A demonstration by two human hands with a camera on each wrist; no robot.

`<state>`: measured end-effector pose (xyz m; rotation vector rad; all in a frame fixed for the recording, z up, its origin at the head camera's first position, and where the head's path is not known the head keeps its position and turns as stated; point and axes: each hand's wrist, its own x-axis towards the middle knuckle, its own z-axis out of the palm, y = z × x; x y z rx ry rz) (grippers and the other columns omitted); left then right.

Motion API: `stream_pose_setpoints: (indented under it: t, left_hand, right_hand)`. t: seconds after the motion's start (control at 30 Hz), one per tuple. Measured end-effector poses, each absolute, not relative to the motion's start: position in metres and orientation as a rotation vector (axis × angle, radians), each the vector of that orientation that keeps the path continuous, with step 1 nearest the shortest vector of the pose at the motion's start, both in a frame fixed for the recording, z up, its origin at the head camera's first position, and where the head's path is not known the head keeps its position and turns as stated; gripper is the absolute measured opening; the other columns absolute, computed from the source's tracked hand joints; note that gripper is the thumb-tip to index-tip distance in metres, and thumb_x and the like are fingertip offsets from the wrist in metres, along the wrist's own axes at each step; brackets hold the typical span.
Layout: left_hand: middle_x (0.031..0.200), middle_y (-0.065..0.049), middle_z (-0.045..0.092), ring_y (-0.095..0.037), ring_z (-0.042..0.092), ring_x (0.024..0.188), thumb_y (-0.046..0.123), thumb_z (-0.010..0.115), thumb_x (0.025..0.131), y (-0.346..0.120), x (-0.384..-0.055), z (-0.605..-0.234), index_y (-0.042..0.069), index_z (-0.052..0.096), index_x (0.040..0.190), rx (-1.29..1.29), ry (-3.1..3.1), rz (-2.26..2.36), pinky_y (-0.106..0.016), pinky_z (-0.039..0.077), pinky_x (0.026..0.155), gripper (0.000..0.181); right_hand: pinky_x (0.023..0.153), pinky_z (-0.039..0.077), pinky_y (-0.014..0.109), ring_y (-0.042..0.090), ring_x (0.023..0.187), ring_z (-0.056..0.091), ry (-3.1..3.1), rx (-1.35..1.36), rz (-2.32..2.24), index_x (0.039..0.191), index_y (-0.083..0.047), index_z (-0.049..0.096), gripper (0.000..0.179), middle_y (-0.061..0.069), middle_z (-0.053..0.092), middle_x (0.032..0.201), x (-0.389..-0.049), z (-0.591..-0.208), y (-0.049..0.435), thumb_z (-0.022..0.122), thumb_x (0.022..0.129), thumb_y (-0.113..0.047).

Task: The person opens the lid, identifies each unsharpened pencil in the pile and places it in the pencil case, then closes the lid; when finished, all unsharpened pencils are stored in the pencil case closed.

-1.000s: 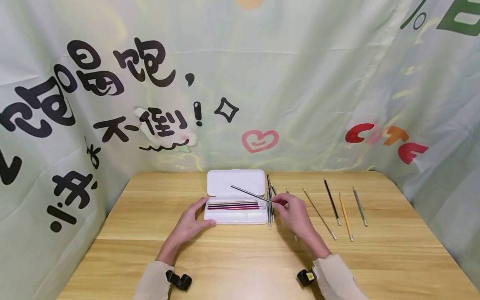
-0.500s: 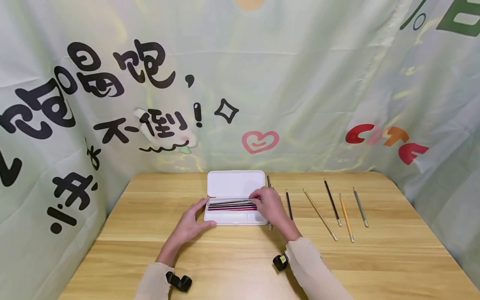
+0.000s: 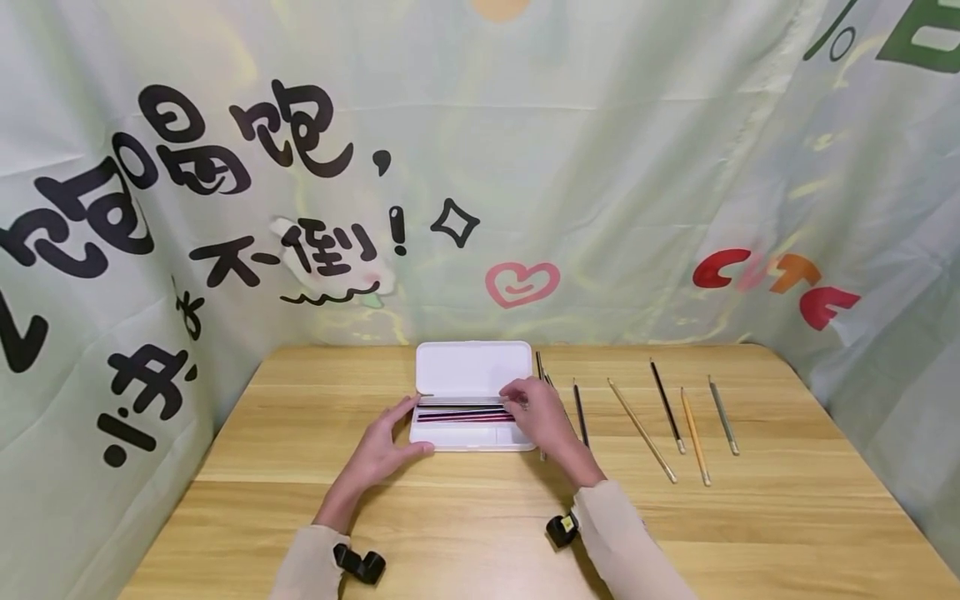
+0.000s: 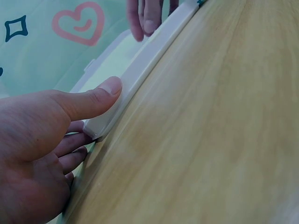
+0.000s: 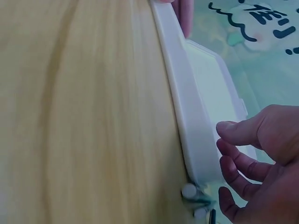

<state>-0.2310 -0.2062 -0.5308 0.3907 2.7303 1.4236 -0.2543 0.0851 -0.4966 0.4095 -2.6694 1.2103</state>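
A white pencil case (image 3: 457, 437) lies with its lid raised at the back of the table. Inside it several dark and red pencils (image 3: 457, 417) lie lengthwise, their right ends covered by my right hand. My left hand (image 3: 387, 442) holds the case's left end, thumb on the front wall (image 4: 135, 77) and fingers at the side. Over the right end is my right hand (image 3: 542, 417), its fingers loosely bent. In the right wrist view, thumb and fingertips of that right hand (image 5: 261, 154) stand slightly apart, with no pencil visible between them.
Right beside the case several pencils (image 3: 538, 367) lie close together, partly behind my right hand. Farther right are a dark pencil (image 3: 581, 411), a gold one (image 3: 642, 431), a black one (image 3: 666, 404), an orange one (image 3: 694, 436) and a grey one (image 3: 722, 414). A printed curtain (image 3: 600, 183) hangs behind.
My right hand has carried a dark pencil left from beside the case and lowered it into the case. The pencil now lies along the back of the tray. My left hand has stayed put.
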Motion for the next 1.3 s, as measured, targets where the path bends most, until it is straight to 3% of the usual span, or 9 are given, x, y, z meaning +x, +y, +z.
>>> stream_pose_setpoints:
  t: [0.17,0.43,0.83,1.07,1.3]
  left_hand:
    - [0.162,-0.021,0.034,-0.045,0.026,0.15,0.032,0.088,0.083,-0.206,-0.232,-0.531,0.011,0.044,0.156,0.385,2.739,1.411,-0.065,0.019,0.119,0.088]
    - [0.163,-0.02,0.033,-0.042,0.027,0.15,0.033,0.087,0.083,-0.206,-0.233,-0.53,0.01,0.042,0.157,0.422,2.732,1.422,-0.063,0.021,0.12,0.09]
    - [0.163,-0.02,0.034,-0.047,0.024,0.15,0.032,0.088,0.083,-0.209,-0.231,-0.532,0.011,0.044,0.156,0.375,2.74,1.429,-0.066,0.017,0.119,0.089]
    - [0.162,-0.019,0.035,-0.044,0.028,0.149,0.034,0.088,0.082,-0.21,-0.231,-0.534,0.012,0.044,0.157,0.401,2.749,1.431,-0.065,0.024,0.118,0.089]
    - [0.162,-0.019,0.034,-0.046,0.026,0.149,0.033,0.088,0.082,-0.209,-0.233,-0.535,0.011,0.045,0.156,0.409,2.748,1.43,-0.066,0.02,0.118,0.089]
  right_hand:
    - [0.076,0.056,0.039,0.023,0.087,0.065,-2.572,0.387,1.289,0.105,0.0,0.075,0.014,0.008,0.071,0.092,-0.246,-0.487,0.101,0.073,0.091,0.002]
    - [0.067,0.054,0.027,0.022,0.083,0.065,-2.501,0.261,1.311,0.111,-0.001,0.072,0.018,0.007,0.069,0.091,-0.231,-0.474,0.134,0.068,0.094,0.001]
    - [0.069,0.056,0.031,0.017,0.079,0.065,-2.776,0.209,1.176,0.121,0.005,0.066,0.032,0.006,0.068,0.089,-0.22,-0.492,0.132,0.071,0.09,0.002]
    - [0.072,0.055,0.038,0.023,0.081,0.061,-2.842,0.199,1.027,0.122,0.007,0.066,0.038,0.012,0.065,0.093,-0.218,-0.495,0.129,0.071,0.084,0.006]
    - [0.067,0.055,0.033,0.023,0.083,0.065,-2.882,0.159,1.006,0.121,0.006,0.068,0.036,0.011,0.069,0.094,-0.215,-0.496,0.135,0.074,0.086,0.004]
